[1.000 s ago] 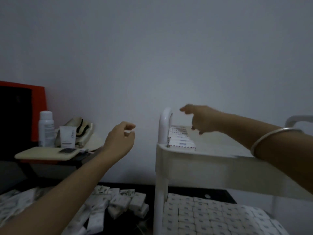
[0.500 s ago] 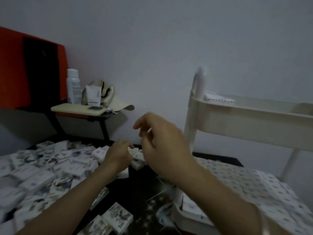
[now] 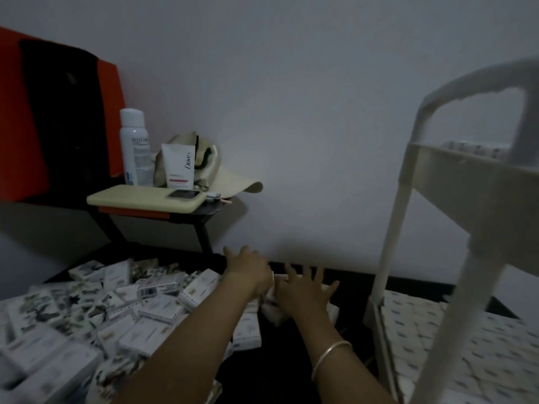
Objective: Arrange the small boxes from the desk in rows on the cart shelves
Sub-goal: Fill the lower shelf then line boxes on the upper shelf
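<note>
Back from the cart (image 3: 437, 176) at their right, right hand (image 3: 303, 294) splays empty over boxes (image 3: 201, 290), left hand (image 3: 248, 272) alongside, grip unseen: likely next pickup.

Small boxes (image 3: 157, 310) are heaped on the dark desk (image 3: 271, 374). The right hand (image 3: 303, 293) is held over those at the heap's edge with fingers (image 3: 318, 276) splayed; the left hand (image 3: 248, 271) is set just beside it, its own fingers hidden. Rows are seen on the lower shelf (image 3: 466, 345) of the cart (image 3: 392, 243).
</note>
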Demonstrator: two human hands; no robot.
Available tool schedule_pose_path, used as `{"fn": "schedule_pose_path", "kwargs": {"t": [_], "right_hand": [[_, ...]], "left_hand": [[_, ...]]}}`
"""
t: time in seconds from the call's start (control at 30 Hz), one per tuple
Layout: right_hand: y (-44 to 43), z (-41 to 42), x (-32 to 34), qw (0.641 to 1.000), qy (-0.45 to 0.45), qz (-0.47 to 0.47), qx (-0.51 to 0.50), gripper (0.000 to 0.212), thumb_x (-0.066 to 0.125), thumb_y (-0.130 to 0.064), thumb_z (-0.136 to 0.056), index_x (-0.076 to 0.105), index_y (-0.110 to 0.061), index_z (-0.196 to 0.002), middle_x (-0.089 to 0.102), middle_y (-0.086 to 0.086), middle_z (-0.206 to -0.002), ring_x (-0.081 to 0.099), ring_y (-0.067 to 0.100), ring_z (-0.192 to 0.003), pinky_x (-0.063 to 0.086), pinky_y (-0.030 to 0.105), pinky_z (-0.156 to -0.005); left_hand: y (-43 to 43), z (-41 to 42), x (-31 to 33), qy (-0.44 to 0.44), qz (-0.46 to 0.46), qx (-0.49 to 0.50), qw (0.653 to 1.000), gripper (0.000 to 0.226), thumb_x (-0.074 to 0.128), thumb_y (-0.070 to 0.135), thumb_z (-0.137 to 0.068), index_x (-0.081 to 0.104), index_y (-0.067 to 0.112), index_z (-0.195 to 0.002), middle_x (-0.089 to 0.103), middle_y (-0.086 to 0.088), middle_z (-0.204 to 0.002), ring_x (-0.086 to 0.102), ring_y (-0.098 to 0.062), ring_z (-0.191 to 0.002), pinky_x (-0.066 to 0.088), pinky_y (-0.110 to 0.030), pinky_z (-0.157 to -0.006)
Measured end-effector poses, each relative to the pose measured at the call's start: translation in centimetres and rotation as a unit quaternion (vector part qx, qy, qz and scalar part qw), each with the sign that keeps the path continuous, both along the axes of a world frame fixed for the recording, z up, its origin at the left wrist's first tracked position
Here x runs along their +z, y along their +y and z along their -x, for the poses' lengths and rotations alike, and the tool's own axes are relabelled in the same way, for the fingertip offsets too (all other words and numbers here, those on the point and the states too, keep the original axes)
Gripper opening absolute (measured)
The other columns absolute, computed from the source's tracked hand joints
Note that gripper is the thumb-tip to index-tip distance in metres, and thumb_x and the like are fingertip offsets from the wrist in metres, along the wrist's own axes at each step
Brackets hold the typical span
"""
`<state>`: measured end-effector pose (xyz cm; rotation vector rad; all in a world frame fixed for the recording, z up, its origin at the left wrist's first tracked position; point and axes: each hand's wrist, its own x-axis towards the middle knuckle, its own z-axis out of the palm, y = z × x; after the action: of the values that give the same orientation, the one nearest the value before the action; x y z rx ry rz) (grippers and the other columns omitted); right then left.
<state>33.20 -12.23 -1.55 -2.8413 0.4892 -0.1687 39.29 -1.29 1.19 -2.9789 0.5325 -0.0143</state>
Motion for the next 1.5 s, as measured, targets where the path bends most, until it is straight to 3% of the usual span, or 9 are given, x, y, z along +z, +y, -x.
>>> {"fn": "schedule_pose_path", "kwargs": {"t": [0.2,0.57,0.67,0.73,0.83,1.07,1.23,1.37,1.5], "right_hand": [[-0.6,0.2,0.1,0.995,0.09,-0.01,0.043,0.051,0.019,-0.053,-0.096,0.045,-0.04,-0.137,0.034,0.002,-0.149,0.028,0.03,-0.134,0.023,0.059,-0.101],[1.1,11.7,-1.6,0.995,0.052,0.078,0.029,0.057,0.013,-0.049,-0.091,0.052,-0.03,-0.128,0.047,0.002,-0.138,0.036,0.029,-0.128,0.018,0.062,-0.106],[1.3,14.7,-1.2,0.998,-0.024,0.027,0.054,0.064,0.001,-0.046,-0.086,0.054,-0.033,-0.119,0.055,-0.009,-0.128,0.043,0.018,-0.124,0.018,0.052,-0.111],[0.9,16.2,-1.0,0.995,-0.057,-0.027,0.083,0.04,0.026,-0.032,-0.096,0.046,-0.03,-0.131,0.05,-0.007,-0.135,0.042,0.015,-0.128,0.028,0.042,-0.109],[0.1,17.9,-1.1,0.981,-0.099,-0.116,0.122,0.054,0.046,-0.012,-0.091,0.035,-0.025,-0.143,0.043,-0.001,-0.142,0.041,0.017,-0.129,0.04,0.031,-0.1],[-1.0,21.0,-0.8,0.972,-0.08,-0.109,0.194,0.053,0.039,-0.004,-0.094,0.037,-0.026,-0.143,0.041,-0.004,-0.143,0.041,0.014,-0.128,0.038,0.025,-0.101],[-0.4,21.8,-0.6,0.974,-0.07,-0.024,0.216,0.046,0.038,-0.043,-0.101,0.04,-0.021,-0.141,0.037,-0.005,-0.145,0.026,0.013,-0.136,0.025,0.024,-0.11],[-0.1,21.6,-1.1,0.977,-0.049,0.009,0.208,0.058,0.04,-0.057,-0.095,0.044,-0.021,-0.14,0.033,-0.004,-0.149,0.018,0.017,-0.141,0.023,0.03,-0.115],[0.3,21.4,-1.6,0.972,-0.094,-0.011,0.213,0.054,0.049,-0.055,-0.092,0.053,-0.022,-0.134,0.034,-0.004,-0.151,0.02,0.018,-0.142,0.022,0.031,-0.116]], "left_hand": [[-0.2,-0.7,-1.9,0.123,0.029,0.037,0.991,0.052,0.03,0.032,-0.094,0.036,0.026,-0.145,0.031,-0.008,-0.152,0.026,-0.036,-0.136,0.027,-0.063,-0.106],[-0.6,6.9,-2.0,0.118,0.195,-0.049,0.973,0.05,0.02,0.043,-0.101,0.06,0.021,-0.121,0.055,-0.006,-0.135,0.051,-0.027,-0.117,0.042,-0.044,-0.1],[-0.6,9.0,-0.6,0.203,0.328,-0.067,0.92,0.047,0.02,0.036,-0.105,0.046,0.023,-0.142,0.04,-0.001,-0.151,0.039,-0.022,-0.136,0.03,-0.03,-0.11],[-0.4,10.0,0.1,0.246,0.442,-0.05,0.861,0.047,0.022,0.038,-0.106,0.046,0.021,-0.143,0.045,-0.002,-0.147,0.042,-0.019,-0.134,0.032,-0.028,-0.108],[0.4,11.2,0.6,0.242,0.514,-0.029,0.822,0.044,0.026,0.038,-0.106,0.05,0.02,-0.138,0.054,-0.006,-0.139,0.049,-0.017,-0.126,0.037,-0.029,-0.102],[4.0,14.8,1.7,0.121,0.439,-0.092,0.886,0.041,0.037,0.009,-0.101,0.048,0.022,-0.138,0.054,0.002,-0.138,0.049,-0.014,-0.127,0.039,-0.023,-0.098],[7.5,16.4,1.3,0.046,0.213,-0.088,0.972,0.067,0.048,0.006,-0.083,0.04,0.03,-0.145,0.042,0.004,-0.146,0.033,-0.02,-0.137,0.023,-0.038,-0.115],[8.5,17.0,0.7,0.045,0.155,-0.116,0.98,0.067,0.059,0.024,-0.089,0.032,0.031,-0.15,0.03,0.006,-0.155,0.019,-0.017,-0.144,0.009,-0.037,-0.117],[8.7,17.7,0.8,-0.001,0.199,-0.15,0.968,0.059,0.069,0.032,-0.086,0.046,0.027,-0.139,0.039,0.009,-0.148,0.028,-0.013,-0.139,0.021,-0.027,-0.109]]}}
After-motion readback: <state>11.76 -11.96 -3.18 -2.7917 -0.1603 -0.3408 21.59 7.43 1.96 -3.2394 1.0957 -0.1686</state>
